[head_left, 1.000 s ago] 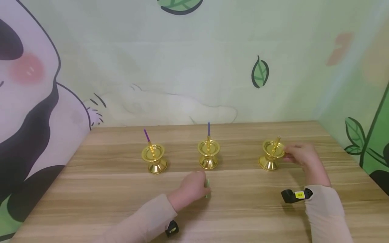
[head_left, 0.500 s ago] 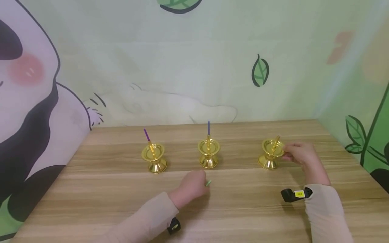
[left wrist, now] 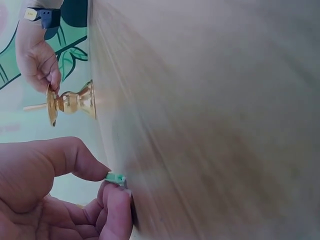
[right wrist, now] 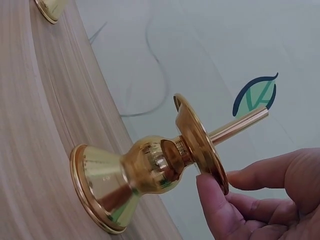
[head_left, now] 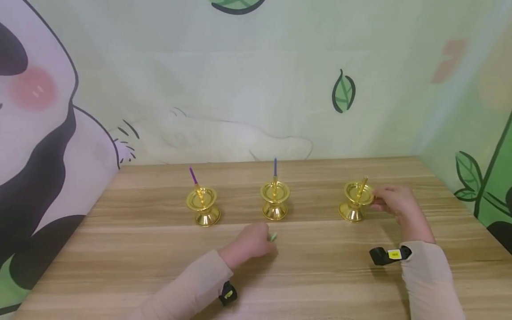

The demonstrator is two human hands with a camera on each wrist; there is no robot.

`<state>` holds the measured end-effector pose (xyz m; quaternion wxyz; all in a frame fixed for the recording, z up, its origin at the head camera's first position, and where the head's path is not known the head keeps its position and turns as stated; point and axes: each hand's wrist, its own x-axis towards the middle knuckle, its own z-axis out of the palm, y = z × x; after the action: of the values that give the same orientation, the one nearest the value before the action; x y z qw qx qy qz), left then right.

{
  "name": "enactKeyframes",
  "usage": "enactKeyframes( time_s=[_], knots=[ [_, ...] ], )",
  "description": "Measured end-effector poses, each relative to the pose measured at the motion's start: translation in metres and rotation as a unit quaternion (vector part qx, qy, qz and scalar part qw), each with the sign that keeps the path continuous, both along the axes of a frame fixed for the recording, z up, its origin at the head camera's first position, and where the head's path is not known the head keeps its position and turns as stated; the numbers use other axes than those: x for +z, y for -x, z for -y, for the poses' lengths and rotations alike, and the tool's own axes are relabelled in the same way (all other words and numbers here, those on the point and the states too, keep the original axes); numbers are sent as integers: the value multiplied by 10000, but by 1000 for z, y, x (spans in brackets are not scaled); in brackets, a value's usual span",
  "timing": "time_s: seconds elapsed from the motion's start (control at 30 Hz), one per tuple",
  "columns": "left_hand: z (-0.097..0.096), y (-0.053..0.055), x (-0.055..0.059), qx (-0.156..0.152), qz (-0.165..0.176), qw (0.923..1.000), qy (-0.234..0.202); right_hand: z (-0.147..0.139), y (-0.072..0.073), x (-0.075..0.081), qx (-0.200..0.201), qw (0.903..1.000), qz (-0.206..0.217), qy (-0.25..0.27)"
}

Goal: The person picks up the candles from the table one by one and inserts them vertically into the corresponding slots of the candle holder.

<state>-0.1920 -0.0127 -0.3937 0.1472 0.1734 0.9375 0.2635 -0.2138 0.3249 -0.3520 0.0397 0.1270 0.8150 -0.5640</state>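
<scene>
Note the change in the green stick (head_left: 273,238) since the earlier frame: turned from near upright to slanted within the pinch of the left hand (head_left: 252,240), with little travel of the hand itself. See the left wrist view for the grip: held between thumb and fingertips, low over the tabletop (head_left: 320,275), with a short end exposed and the rest hidden; cannot tell whether touching the wood or just above. Take the fingertip pinch as suited to so slim a piece, probably allowing a change of angle by finger motion alone. Compare the right hand (head_left: 396,202): pinching the dish rim of the right holder (head_left: 353,212), with thumb and fingers on opposite faces. Read this as a steadying grip, likely taken at the rim to leave the tube (right wrist: 242,126) unobstructed and the base flat on the tabletop. Observe nothing standing in that tube, unlike the middle holder (head_left: 274,210), fitted with a blue stick (head_left: 275,166), and the left holder (head_left: 207,216), fitted with a purple stick (head_left: 194,175). Observe also the wide spacing of the row, presumably for hand clearance. Locate the green stick in front of the row, nearest the middle holder.
</scene>
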Motion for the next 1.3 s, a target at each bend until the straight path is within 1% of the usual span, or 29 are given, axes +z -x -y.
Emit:
enactKeyframes(
  time_s=[0.27, 0.33, 0.43, 0.57, 0.7, 0.87, 1.0, 1.17, 1.3],
  knots=[
    [5, 2, -2, 52, 122, 9995, -293, 2, 2, 0, 147, 9997, -24, 216],
    [5, 3, -2, 34, 81, 9993, -353, 2, 1, 0, 173, 9995, -20, 252],
    [3, 5, -3, -38, -60, 9991, -422, 2, 0, 0, 170, 9993, -34, 337],
    [-1, 6, -1, -166, -284, 9976, -611, 2, -1, 0, 153, 9991, -26, 384],
    [-5, 4, 2, -281, -496, 9945, -879, 5, 1, -1, 189, 9990, -24, 407],
    [-10, 1, 6, -442, -654, 9909, -1091, 5, 2, -3, 290, 9984, -88, 487],
    [-15, 2, 9, -677, -806, 9862, -1280, 7, 2, -2, 371, 9980, -130, 503],
    [-22, 5, 15, -975, -1067, 9784, -1475, 11, 2, -2, 437, 9962, -133, 737],
    [-30, 8, 22, -1091, -1138, 9753, -1547, 10, 3, -2, 454, 9950, -58, 892]
  ],
)
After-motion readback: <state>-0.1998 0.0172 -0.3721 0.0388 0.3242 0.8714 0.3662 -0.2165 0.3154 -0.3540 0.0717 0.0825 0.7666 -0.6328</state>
